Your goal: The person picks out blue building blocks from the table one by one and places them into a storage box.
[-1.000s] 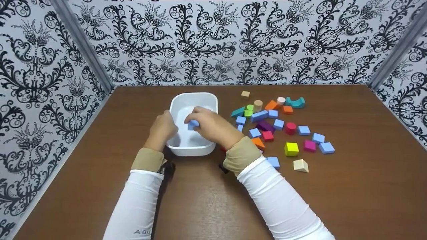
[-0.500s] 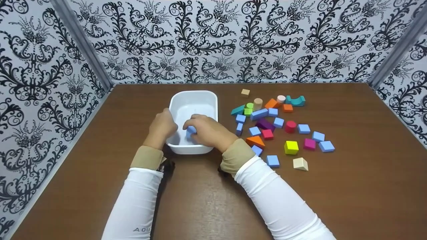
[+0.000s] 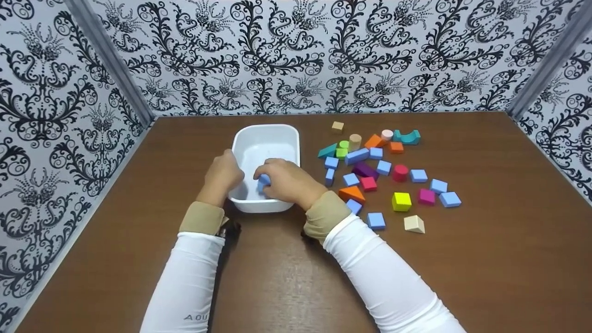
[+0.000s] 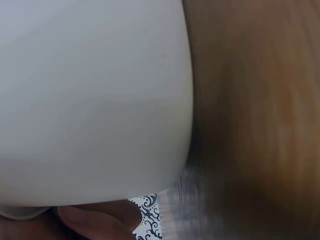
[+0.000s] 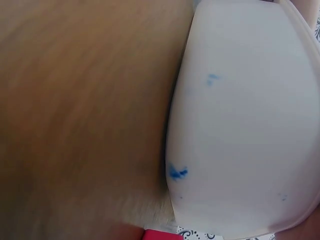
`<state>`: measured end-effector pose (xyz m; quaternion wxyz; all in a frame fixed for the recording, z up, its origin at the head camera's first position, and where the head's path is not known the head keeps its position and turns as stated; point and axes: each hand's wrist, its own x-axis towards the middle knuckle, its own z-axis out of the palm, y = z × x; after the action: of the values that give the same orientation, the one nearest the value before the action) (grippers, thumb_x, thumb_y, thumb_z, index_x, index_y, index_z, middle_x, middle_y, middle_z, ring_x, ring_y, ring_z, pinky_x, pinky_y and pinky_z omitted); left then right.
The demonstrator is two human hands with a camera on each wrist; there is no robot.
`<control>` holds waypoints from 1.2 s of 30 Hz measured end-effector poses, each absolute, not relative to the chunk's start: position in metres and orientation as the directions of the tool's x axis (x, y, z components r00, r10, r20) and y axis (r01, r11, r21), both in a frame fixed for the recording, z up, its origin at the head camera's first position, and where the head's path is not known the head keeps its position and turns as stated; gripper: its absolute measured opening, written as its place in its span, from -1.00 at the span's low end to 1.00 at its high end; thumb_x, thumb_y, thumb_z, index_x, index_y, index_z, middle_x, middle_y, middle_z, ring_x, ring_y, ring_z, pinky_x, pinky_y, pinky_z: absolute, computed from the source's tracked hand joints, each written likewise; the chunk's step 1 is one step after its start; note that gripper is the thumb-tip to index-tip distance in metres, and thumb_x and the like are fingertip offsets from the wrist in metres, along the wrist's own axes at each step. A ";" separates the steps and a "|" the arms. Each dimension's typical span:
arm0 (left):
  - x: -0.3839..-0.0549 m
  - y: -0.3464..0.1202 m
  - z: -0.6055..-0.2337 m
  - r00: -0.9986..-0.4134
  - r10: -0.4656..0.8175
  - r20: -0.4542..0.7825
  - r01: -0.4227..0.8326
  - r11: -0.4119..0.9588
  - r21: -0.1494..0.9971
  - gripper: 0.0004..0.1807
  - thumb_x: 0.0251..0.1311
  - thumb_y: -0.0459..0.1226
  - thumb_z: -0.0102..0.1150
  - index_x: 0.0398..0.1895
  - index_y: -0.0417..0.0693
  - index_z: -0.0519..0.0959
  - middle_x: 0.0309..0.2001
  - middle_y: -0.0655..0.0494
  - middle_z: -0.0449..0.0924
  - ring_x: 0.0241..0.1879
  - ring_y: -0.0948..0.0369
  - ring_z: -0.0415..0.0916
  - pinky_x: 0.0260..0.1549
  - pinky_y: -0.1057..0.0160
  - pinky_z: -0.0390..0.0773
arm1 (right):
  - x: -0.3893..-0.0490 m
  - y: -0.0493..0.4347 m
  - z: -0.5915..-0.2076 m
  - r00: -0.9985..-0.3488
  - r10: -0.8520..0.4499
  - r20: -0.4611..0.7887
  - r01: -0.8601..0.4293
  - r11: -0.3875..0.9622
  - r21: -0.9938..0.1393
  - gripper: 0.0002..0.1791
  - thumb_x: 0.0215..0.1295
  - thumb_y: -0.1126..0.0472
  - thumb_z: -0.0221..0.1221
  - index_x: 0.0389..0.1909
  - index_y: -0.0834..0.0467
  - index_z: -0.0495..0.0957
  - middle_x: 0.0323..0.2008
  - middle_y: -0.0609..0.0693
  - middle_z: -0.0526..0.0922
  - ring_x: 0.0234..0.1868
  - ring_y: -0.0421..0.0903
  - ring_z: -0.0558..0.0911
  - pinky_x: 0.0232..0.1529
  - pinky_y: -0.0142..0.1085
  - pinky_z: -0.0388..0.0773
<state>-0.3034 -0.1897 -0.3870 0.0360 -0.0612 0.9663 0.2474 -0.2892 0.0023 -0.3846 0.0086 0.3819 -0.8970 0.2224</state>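
A white plastic tub [image 3: 264, 206] sits left of centre on the table. My left hand [image 3: 222, 175] grips its left rim, and fingers [image 4: 97, 222] show past the tub's wall [image 4: 95, 105] in the left wrist view. Inside the tub, my right hand [image 3: 290, 184] holds a blue block [image 3: 263, 181] between thumb and fingers, low near the front end. The hand covers part of this block, and I cannot tell whether it touches the tub's floor. In the right wrist view the tub's outer wall [image 5: 245, 115], marked with blue smudges, hides the block.
Right of the tub lie several loose blocks, among them a yellow cube [image 3: 401, 202], a red cylinder [image 3: 400, 173], an orange triangle [image 3: 352, 194], a purple block [image 3: 365, 170] and a teal arch [image 3: 407, 137]. Patterned panels [image 3: 296, 60] wall the table [image 3: 277, 277] at back and sides.
My right hand has moved slightly down and toward the tub's front with the blue block, baring blocks beside its wrist. The left hand keeps its grip on the rim.
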 end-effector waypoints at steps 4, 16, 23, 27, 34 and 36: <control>-0.303 -0.190 -0.386 -0.991 -0.096 -0.091 -0.128 0.875 0.468 -0.30 0.30 -0.40 0.07 0.49 -0.51 0.22 0.29 -0.50 0.50 0.20 -0.27 0.58 0.17 -0.21 0.60 | -0.290 0.002 -0.385 -0.709 -0.682 0.179 -0.688 0.614 -0.386 -0.70 0.31 0.30 0.36 0.06 0.18 0.77 -0.07 0.12 0.70 -0.05 0.08 0.65 0.13 -0.09 0.58; -0.304 -0.189 -0.387 -0.989 -0.106 -0.108 -0.145 0.871 0.469 -0.30 0.31 -0.40 0.05 0.51 -0.48 0.22 0.29 -0.48 0.50 0.21 -0.26 0.57 0.16 -0.20 0.60 | -0.290 0.002 -0.385 -0.699 -0.694 0.170 -0.700 0.617 -0.360 -0.71 0.31 0.26 0.36 0.03 0.19 0.79 -0.05 0.13 0.75 -0.01 0.11 0.69 0.16 -0.05 0.59; -0.304 -0.189 -0.386 -0.988 -0.113 -0.106 -0.150 0.870 0.470 -0.31 0.30 -0.40 0.07 0.50 -0.48 0.23 0.29 -0.48 0.50 0.22 -0.26 0.55 0.19 -0.21 0.57 | -0.288 0.002 -0.382 -0.707 -0.690 0.156 -0.691 0.627 -0.359 -0.70 0.35 0.24 0.38 0.07 0.18 0.78 -0.03 0.12 0.75 0.01 0.09 0.69 0.19 -0.07 0.58; -0.304 -0.189 -0.386 -0.987 -0.112 -0.112 -0.152 0.870 0.468 -0.30 0.31 -0.40 0.06 0.51 -0.48 0.22 0.30 -0.47 0.49 0.22 -0.26 0.55 0.20 -0.21 0.56 | -0.288 0.002 -0.382 -0.713 -0.683 0.156 -0.684 0.630 -0.368 -0.68 0.35 0.24 0.38 0.09 0.19 0.77 -0.03 0.10 0.75 0.01 0.07 0.68 0.19 -0.09 0.57; -0.303 -0.189 -0.386 -0.987 -0.115 -0.110 -0.153 0.871 0.466 -0.31 0.31 -0.39 0.07 0.49 -0.47 0.24 0.28 -0.47 0.50 0.21 -0.26 0.55 0.20 -0.21 0.56 | -0.288 0.003 -0.384 -0.711 -0.676 0.191 -0.688 0.615 -0.384 -0.72 0.32 0.25 0.38 0.03 0.20 0.78 -0.10 0.09 0.74 -0.06 0.07 0.68 0.12 -0.08 0.59; -0.303 -0.189 -0.386 -0.987 -0.118 -0.106 -0.154 0.871 0.466 -0.32 0.30 -0.39 0.08 0.48 -0.47 0.25 0.28 -0.47 0.51 0.21 -0.26 0.56 0.19 -0.21 0.57 | -0.288 0.003 -0.384 -0.709 -0.677 0.198 -0.692 0.612 -0.383 -0.73 0.32 0.26 0.38 0.02 0.20 0.78 -0.11 0.10 0.74 -0.07 0.07 0.68 0.10 -0.08 0.60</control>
<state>-0.3027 -0.1886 -0.3858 0.0373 -0.0702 0.9665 0.2440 -0.2881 0.0026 -0.3839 0.0168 0.3813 -0.8976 0.2204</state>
